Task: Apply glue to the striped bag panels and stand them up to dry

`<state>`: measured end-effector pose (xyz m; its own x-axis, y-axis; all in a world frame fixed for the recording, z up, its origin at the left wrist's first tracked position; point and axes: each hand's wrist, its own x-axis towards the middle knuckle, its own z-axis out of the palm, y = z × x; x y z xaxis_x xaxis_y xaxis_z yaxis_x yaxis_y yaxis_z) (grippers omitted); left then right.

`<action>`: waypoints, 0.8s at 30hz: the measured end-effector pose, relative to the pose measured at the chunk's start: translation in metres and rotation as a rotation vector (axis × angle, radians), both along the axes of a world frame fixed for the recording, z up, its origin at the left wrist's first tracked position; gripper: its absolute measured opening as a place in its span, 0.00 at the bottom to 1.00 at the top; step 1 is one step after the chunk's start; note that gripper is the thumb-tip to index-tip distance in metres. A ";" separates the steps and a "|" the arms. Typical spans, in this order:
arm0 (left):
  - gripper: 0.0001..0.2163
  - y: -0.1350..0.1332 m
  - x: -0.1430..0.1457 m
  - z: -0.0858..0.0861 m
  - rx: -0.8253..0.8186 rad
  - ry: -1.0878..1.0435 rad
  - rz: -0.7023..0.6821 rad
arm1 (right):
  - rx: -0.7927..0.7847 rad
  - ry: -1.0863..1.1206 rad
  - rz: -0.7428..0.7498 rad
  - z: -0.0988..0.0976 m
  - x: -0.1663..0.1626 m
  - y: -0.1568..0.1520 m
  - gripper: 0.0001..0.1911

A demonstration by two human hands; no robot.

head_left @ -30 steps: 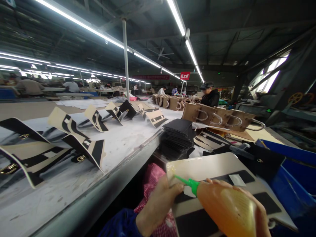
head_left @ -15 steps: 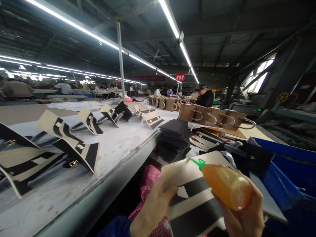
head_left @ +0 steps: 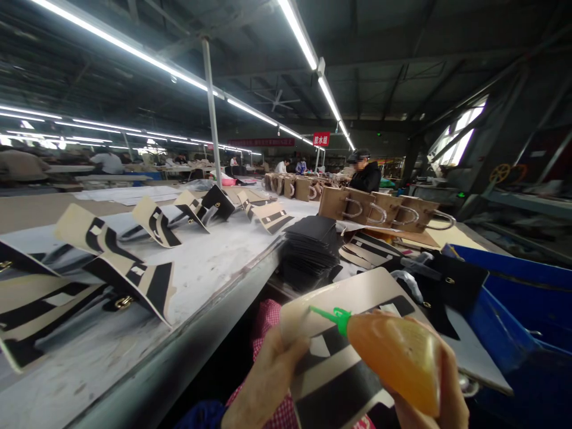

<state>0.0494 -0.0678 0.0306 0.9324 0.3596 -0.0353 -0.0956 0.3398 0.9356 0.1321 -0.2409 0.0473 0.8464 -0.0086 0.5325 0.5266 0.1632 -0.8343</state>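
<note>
My left hand (head_left: 261,387) grips the near left edge of a beige panel with black strips (head_left: 353,333), thumb on its top face. My right hand (head_left: 440,393) is wrapped round an orange squeeze bottle (head_left: 395,354) lying on its side. The bottle's green nozzle (head_left: 328,316) points left and rests at the panel's surface near the left corner. The panel tilts up over my lap, above a red checked cloth (head_left: 268,319).
A long white table (head_left: 214,250) on the left carries several folded beige-and-black panels (head_left: 129,274). A stack of black pieces (head_left: 310,250) lies ahead, brown bags with handles (head_left: 384,208) beyond, a blue bin (head_left: 527,298) at right. A person in black stands far off.
The bottle swung from upright-tilted with its nozzle raised back down to the left, so the nozzle now meets the panel. The view has shifted slightly to the right.
</note>
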 end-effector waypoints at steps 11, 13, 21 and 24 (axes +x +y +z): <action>0.17 0.001 -0.011 0.015 0.003 -0.016 -0.001 | -0.093 -0.137 -0.105 -0.007 0.014 -0.005 0.31; 0.17 0.004 -0.015 0.016 0.052 -0.015 0.014 | -0.091 -0.215 -0.223 -0.010 0.027 -0.007 0.34; 0.20 0.011 -0.023 0.009 0.111 0.027 -0.024 | -0.085 -0.175 -0.241 -0.013 0.025 -0.004 0.29; 0.19 0.012 -0.024 0.008 0.137 0.005 -0.015 | -0.071 -0.257 -0.288 -0.011 0.024 -0.009 0.33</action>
<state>0.0255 -0.0555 0.0383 0.9376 0.3477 0.0084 -0.0867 0.2103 0.9738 0.1561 -0.2494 0.0362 0.6535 -0.1815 0.7349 0.7358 -0.0754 -0.6729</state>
